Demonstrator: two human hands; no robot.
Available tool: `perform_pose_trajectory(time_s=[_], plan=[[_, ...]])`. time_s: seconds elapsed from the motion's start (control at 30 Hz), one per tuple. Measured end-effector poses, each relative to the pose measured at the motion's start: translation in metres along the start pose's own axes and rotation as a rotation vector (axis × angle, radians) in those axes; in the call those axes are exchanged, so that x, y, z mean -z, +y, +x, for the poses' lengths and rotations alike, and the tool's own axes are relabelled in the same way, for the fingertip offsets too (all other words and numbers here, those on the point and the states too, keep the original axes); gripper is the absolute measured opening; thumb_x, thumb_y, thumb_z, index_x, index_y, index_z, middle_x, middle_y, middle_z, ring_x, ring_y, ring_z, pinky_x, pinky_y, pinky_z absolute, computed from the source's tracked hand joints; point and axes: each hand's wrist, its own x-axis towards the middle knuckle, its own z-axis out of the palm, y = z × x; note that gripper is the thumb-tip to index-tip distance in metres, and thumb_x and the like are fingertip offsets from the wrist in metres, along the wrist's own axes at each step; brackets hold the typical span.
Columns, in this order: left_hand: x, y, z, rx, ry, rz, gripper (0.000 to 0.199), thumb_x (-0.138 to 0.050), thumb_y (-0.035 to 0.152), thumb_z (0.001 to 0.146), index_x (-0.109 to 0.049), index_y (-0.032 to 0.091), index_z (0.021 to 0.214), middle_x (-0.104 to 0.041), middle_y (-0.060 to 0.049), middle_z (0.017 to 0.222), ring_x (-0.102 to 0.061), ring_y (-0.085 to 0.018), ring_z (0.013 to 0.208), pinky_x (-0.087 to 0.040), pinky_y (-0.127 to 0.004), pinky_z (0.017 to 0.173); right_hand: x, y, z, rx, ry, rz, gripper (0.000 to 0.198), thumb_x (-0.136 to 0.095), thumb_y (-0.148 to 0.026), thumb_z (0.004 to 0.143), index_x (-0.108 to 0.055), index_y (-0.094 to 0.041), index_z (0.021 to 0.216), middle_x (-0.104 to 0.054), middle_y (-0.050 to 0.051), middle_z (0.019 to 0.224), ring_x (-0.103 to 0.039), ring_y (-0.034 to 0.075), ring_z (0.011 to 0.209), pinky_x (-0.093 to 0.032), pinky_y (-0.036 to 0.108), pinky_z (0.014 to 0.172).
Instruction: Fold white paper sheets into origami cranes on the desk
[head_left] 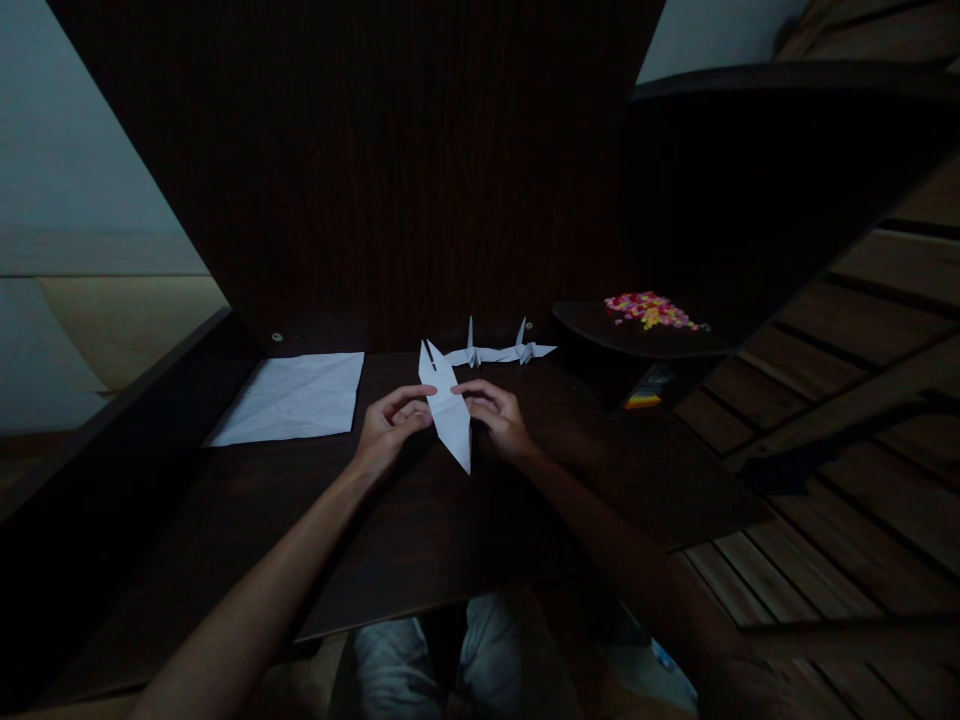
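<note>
A white piece of folded paper (451, 418) is held up between my two hands, above the dark table. It is long and pointed at the near end, and its far end splits into two narrow points. My left hand (390, 425) pinches its left edge between thumb and fingers. On the opposite edge, my right hand (499, 412) grips it the same way. Just behind the folded paper, two white paper cranes (525, 350) stand side by side against the back panel, the left one partly hidden by the paper.
A flat, creased white sheet (296, 398) lies on the table to the left. On a small corner shelf (637, 343) at the right sits a pile of small pink, red and yellow pieces (651, 309). Dark side panels (112, 460) border the table (420, 545).
</note>
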Motion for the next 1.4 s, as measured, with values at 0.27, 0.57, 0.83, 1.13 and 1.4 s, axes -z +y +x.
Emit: perform_pose_trajectory(time_s=[0.27, 0.57, 0.83, 1.13, 1.4], plan=[[-0.002, -0.005, 0.001, -0.011, 0.035, 0.088, 0.037, -0.078, 0.029, 0.062, -0.069, 0.015, 0.094, -0.068, -0.003, 0.073, -0.062, -0.015, 0.068, -0.049, -0.026, 0.065, -0.002, -0.005, 0.001, 0.040, 0.010, -0.050, 0.013, -0.065, -0.031, 0.072, -0.068, -0.021, 0.079, -0.063, 0.002, 0.087, -0.059, 0.017, 0.083, -0.047, 0.028, 0.071], [-0.006, -0.001, 0.004, -0.055, 0.130, 0.273, 0.030, -0.075, 0.042, 0.067, -0.069, 0.013, 0.074, -0.063, 0.000, 0.060, -0.055, -0.012, 0.055, -0.045, -0.023, 0.054, -0.008, 0.008, 0.003, 0.038, 0.092, -0.038, 0.024, -0.073, -0.037, 0.068, -0.062, -0.019, 0.081, -0.062, 0.001, 0.079, -0.059, 0.014, 0.072, -0.048, 0.027, 0.066], [-0.007, -0.010, 0.004, -0.111, 0.108, 0.143, 0.033, -0.075, 0.035, 0.068, -0.052, 0.019, 0.084, -0.058, 0.005, 0.060, -0.055, -0.010, 0.050, -0.043, -0.020, 0.049, -0.009, 0.008, 0.001, 0.040, 0.101, 0.009, 0.031, -0.074, -0.029, 0.067, -0.057, -0.021, 0.092, -0.060, -0.002, 0.071, -0.058, 0.012, 0.067, -0.046, 0.024, 0.062], [-0.009, -0.001, 0.000, -0.159, 0.017, 0.323, 0.024, -0.063, 0.030, 0.078, -0.064, 0.018, 0.100, -0.056, 0.002, 0.070, -0.050, -0.011, 0.062, -0.039, -0.023, 0.059, -0.010, 0.006, 0.001, 0.072, 0.073, -0.025, 0.018, -0.065, -0.031, 0.077, -0.062, -0.020, 0.090, -0.057, -0.002, 0.069, -0.053, 0.011, 0.059, -0.044, 0.024, 0.054], [-0.010, -0.002, -0.002, -0.065, -0.017, 0.227, 0.030, -0.067, 0.031, 0.073, -0.063, 0.016, 0.099, -0.061, 0.001, 0.073, -0.056, -0.012, 0.065, -0.042, -0.023, 0.060, -0.012, 0.003, 0.001, 0.039, 0.084, 0.028, 0.025, -0.069, -0.035, 0.073, -0.056, -0.021, 0.088, -0.057, -0.003, 0.068, -0.055, 0.010, 0.051, -0.047, 0.023, 0.044]])
